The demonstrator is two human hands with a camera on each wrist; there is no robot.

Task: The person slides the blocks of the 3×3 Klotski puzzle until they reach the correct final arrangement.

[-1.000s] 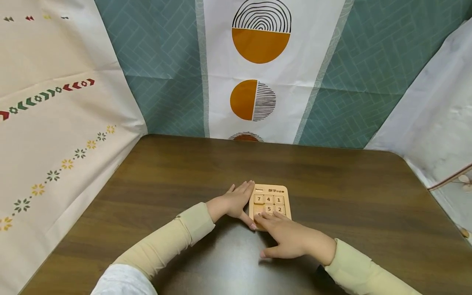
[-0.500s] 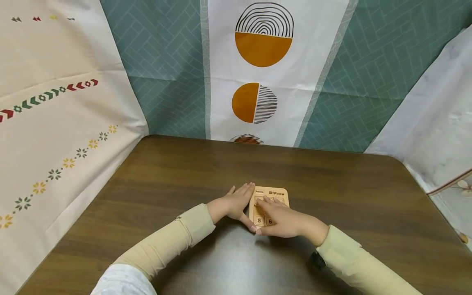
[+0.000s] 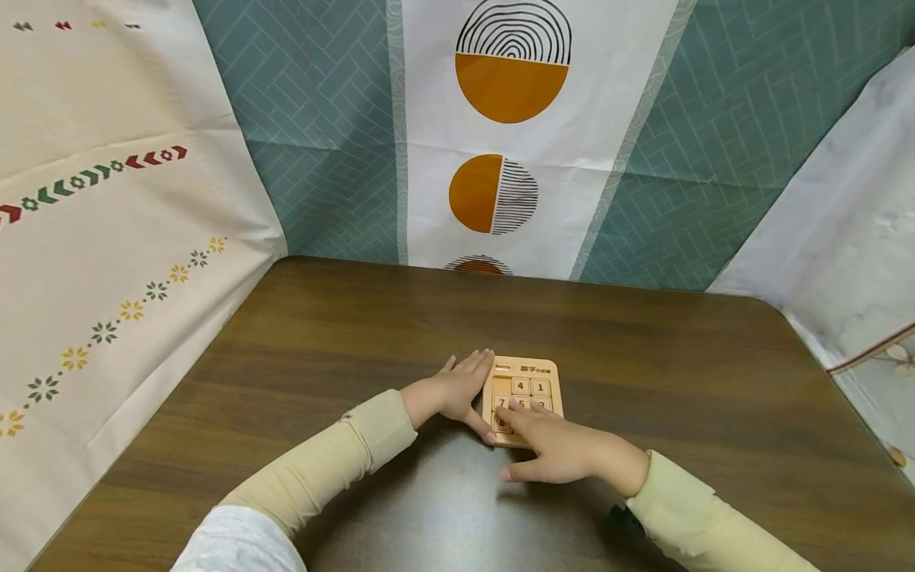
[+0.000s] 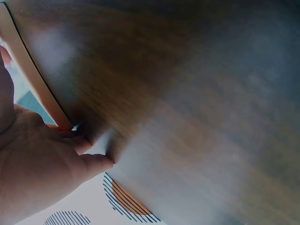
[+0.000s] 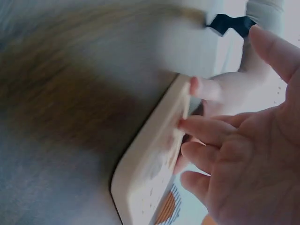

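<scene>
A wooden sliding number puzzle (image 3: 525, 367) lies flat on the table. Its top-left slot is bare, with the 7 tile (image 3: 502, 402) just below and tiles 4 and 1 beside the gap. Along the left edge of the frame rest the straight fingers of my left hand (image 3: 460, 391), its thumb at the near-left corner. My right hand (image 3: 568, 450) reaches over the lower rows, fingers extended and fingertips at the 7 tile, thumb spread apart; it covers part of the lower tiles. The right wrist view shows the right hand (image 5: 262, 159) above the puzzle's face (image 5: 140, 183).
The brown wooden table (image 3: 343, 318) extends around the puzzle. Patterned cloth (image 3: 322, 159) hangs behind the far edge, and pale cloth (image 3: 129, 262) hangs at the left. A dark object (image 3: 623, 520) shows under the right sleeve.
My right hand moved forward over the top row, then drew back toward me. The 7 tile slid down one place, leaving the top-left slot bare. The left hand stayed put.
</scene>
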